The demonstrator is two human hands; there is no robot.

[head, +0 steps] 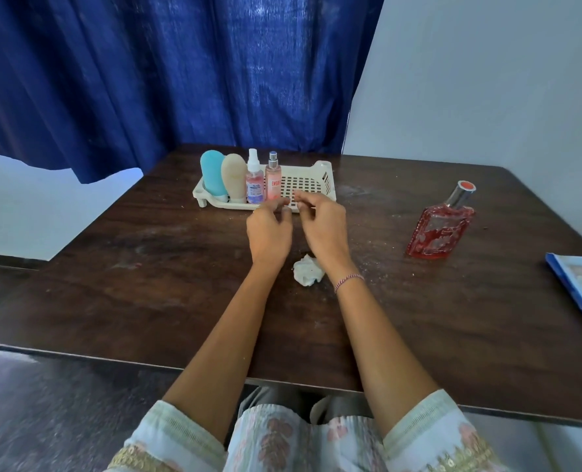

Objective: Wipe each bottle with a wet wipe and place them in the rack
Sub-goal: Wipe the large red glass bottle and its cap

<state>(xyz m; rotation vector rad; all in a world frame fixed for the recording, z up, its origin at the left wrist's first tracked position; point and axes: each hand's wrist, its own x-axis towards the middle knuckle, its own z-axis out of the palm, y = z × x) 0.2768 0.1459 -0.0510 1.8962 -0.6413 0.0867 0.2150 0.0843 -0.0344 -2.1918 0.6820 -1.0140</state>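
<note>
Four bottles are stood upright along the left end of the white rack point(323, 172) in the upper centre: a blue tube point(212, 173), a beige tube point(234, 177), a clear spray bottle point(254, 185) and a pink spray bottle point(273, 182), packed side by side so the right end is left free. The left hand point(269, 229) and right hand point(323, 223) are held just before the rack, fingers loosely curled, nothing gripped; contact with the rim cannot be confirmed through blur. The crumpled wet wipe point(308, 274) is laid between the forearms. The red perfume bottle point(439, 233), not yet racked, stands well apart at right.
</note>
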